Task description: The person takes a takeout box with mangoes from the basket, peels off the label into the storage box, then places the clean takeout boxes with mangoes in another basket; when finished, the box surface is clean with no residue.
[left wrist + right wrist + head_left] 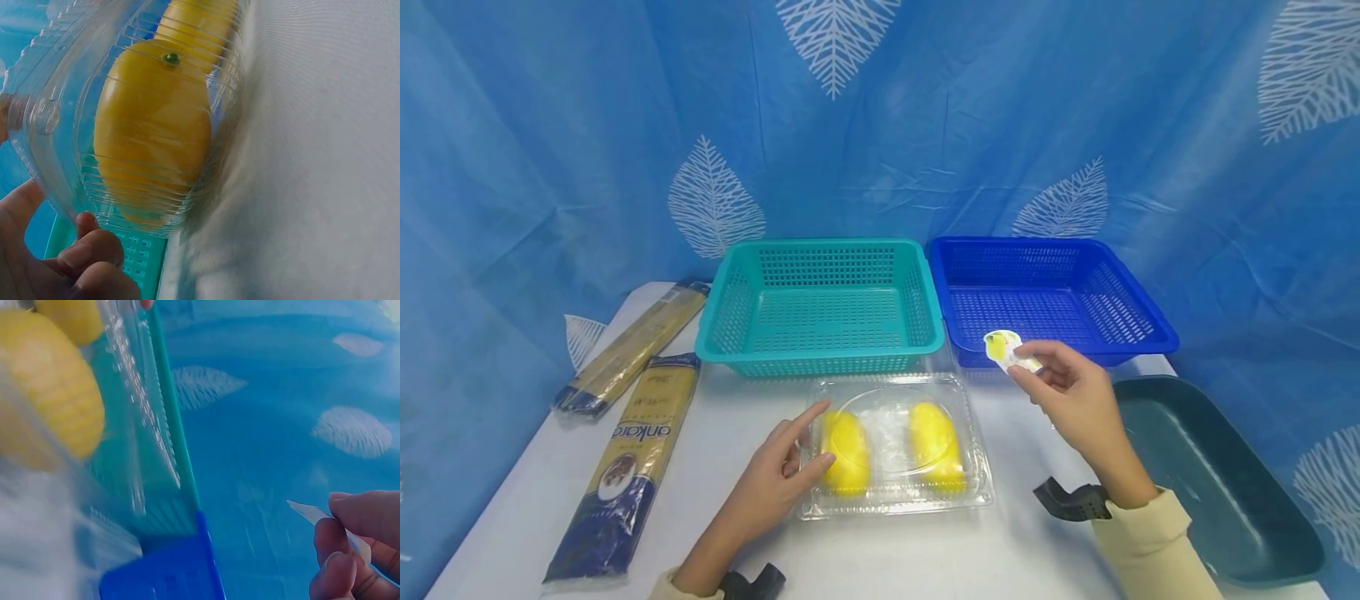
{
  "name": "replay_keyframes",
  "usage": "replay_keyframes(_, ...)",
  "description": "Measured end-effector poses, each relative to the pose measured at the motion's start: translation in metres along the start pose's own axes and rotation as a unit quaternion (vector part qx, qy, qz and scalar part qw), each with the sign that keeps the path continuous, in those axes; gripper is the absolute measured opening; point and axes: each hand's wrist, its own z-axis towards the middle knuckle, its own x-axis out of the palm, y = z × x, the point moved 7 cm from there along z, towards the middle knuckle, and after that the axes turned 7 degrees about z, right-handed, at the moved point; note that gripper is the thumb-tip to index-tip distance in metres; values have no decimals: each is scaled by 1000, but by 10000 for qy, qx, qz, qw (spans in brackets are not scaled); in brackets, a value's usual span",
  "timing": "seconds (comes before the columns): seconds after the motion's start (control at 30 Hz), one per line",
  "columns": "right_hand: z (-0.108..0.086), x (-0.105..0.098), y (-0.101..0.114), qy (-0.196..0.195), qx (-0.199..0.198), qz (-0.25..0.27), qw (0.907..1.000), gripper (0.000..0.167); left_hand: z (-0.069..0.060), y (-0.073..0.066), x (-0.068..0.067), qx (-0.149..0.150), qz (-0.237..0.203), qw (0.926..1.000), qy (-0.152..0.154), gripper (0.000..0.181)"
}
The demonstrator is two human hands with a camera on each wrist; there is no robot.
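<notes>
Two yellow fruits that look like mangoes, one on the left [847, 454] and one on the right [937, 446], lie inside a closed clear plastic clamshell box [891, 500]. At the box's left side is my left hand [778, 467], thumb and index finger extended against the lid, the other fingers bent. My right hand [1071, 396] pinches a small white-edged sticker [1002, 345] with a yellow-green picture, held up before the blue basket. The right wrist view shows the sticker [306, 512] edge-on between thumb and fingers.
Behind the box stand a teal basket [820, 364] and a blue basket [1131, 343]. A dark green tray [1195, 467] lies at the right. Two spaghetti-style packets, one behind [632, 346] and one in front [625, 467], rest on the table's left.
</notes>
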Motion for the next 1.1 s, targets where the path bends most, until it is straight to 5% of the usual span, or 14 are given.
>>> replay_keyframes(0.5,-47,-71,-40,-1068,908,-542,9886,31,-1,-1,0,54,-60,10000,-30,67)
replay_keyframes(0.67,-70,-101,-69,-1579,1793,-833,9674,38,-1,-1,1,-10,-88,10000,-4,68)
replay_keyframes(0.9,-98,-129,-105,-1854,3130,-1173,9241,56,-2,-1,-1,-229,-32,9997,1,68)
replay_keyframes(1.1,-105,-143,-118,-1718,3402,-1902,9048,57,-1,-1,0,-175,-69,9998,-22,67)
